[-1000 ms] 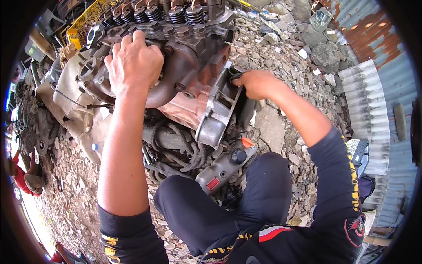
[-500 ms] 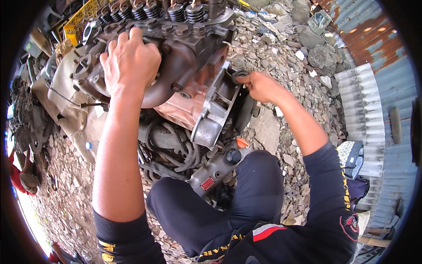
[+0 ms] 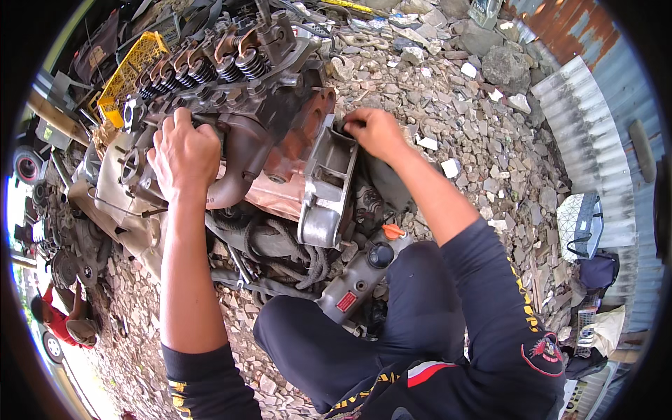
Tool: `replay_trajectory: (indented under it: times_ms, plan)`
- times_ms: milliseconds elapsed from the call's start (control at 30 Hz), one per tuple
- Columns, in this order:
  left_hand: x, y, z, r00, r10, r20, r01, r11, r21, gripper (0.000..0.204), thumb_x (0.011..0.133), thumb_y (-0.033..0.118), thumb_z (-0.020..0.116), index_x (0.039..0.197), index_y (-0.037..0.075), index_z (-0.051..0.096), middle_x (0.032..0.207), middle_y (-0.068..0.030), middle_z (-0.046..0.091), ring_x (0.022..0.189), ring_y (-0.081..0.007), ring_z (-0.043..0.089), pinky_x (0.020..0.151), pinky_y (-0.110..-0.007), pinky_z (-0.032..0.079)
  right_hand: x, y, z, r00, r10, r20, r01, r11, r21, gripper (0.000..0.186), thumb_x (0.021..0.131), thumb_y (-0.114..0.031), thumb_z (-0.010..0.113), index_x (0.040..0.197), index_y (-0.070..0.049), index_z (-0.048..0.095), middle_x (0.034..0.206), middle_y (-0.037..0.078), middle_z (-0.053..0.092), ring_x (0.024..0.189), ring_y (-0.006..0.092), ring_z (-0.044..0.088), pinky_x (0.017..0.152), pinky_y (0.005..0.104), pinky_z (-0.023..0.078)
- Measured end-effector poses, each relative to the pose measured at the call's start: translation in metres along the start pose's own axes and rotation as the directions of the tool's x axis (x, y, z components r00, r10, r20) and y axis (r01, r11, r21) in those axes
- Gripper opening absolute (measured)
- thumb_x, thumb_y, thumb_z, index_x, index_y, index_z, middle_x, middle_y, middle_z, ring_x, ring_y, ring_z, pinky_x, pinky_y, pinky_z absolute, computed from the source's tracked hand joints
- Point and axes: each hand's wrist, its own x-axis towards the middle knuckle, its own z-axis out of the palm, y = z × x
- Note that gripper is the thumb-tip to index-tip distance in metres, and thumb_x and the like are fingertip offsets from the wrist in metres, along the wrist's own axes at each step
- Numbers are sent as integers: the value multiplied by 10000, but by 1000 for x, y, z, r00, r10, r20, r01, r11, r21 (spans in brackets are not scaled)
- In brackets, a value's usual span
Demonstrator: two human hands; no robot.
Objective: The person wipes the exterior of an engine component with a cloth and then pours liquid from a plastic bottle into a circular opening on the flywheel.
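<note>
1. Head view, background: broken stone (image 3: 483, 161) covers the ground. Rusty corrugated metal (image 3: 567, 24) stands far right, grey corrugated sheet (image 3: 595, 140) nearer along the right side.
2. Engine (image 3: 280, 189): middle of the scene, slightly left, just beyond the person's knees. Row of valve springs (image 3: 227, 70) exposed along its far side.
3. Left hand (image 3: 183, 155): back up, over the dark curved manifold (image 3: 248, 150) at the engine's left. Fingers bent and close together; tips hidden, can't tell if clamped.
4. Right hand (image 3: 378, 133): at the far right corner of the silver housing (image 3: 322, 196) on the engine's right end. Thumb and forefinger close together at the edge; can't tell whether they pinch anything. Dark sheet-like piece (image 3: 388, 182) just on the near side of that hand.
5. Near side: coiled dark rope (image 3: 276, 248) beside the engine, wrench (image 3: 241, 269) to its left. Grey cover (image 3: 339, 287) with black cap (image 3: 380, 255) and orange cap (image 3: 393, 231) lies tilted at the knees.
6. Left: tan cloth (image 3: 115, 168) next to the engine, yellow crate (image 3: 133, 73) farther off. Someone in red (image 3: 59, 318) at the far left edge.
7. Right: patterned bag (image 3: 579, 224) by the grey sheet.
</note>
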Motion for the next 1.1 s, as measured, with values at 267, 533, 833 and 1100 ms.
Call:
replay_trajectory:
  times_ms: [267, 533, 833, 1100]
  plan:
    - [2, -6, 3, 1000, -5, 7, 4, 998, 62, 336, 893, 258, 475, 1146, 67, 586, 1152, -157, 635, 1129, -347, 580, 977, -509, 421, 24, -14, -2, 945, -74, 319, 210, 884, -418, 235, 872, -149, 631, 1070, -116, 755, 1197, 190, 588, 1135, 364, 559, 980, 426, 465]
    - [-1, -6, 2, 999, 19, -34, -19, 1000, 13, 309, 887, 237, 481, 1106, 54, 598, 1142, -167, 634, 1115, -352, 583, 960, -517, 428, 28, -58, -34, 628, 425, 652, 284, 655, -701, 818, 794, -52, 500, 1526, -389, 360, 1568, 152, 296, 1389, 418, 392, 1098, 482, 396]
    - [1, -5, -1, 1000, 19, -4, -19, 1000, -12, 329, 898, 253, 468, 1127, 48, 587, 1162, -167, 632, 1147, -352, 569, 979, -517, 415, 26, -57, -15, 790, 265, 553, 401, 460, -792, 315, 839, -124, 642, 1143, -127, 726, 1178, 100, 704, 1120, 288, 665, 864, 453, 547]
    - [-3, -4, 0, 999, 3, -33, -3, 1000, 13, 334, 897, 268, 480, 1130, 58, 595, 1169, -164, 635, 1141, -343, 577, 979, -510, 419, 14, -29, -23, 861, -24, 508, 420, 596, -684, 288, 810, -85, 625, 1070, -107, 746, 1093, 111, 722, 1052, 308, 685, 818, 429, 560]
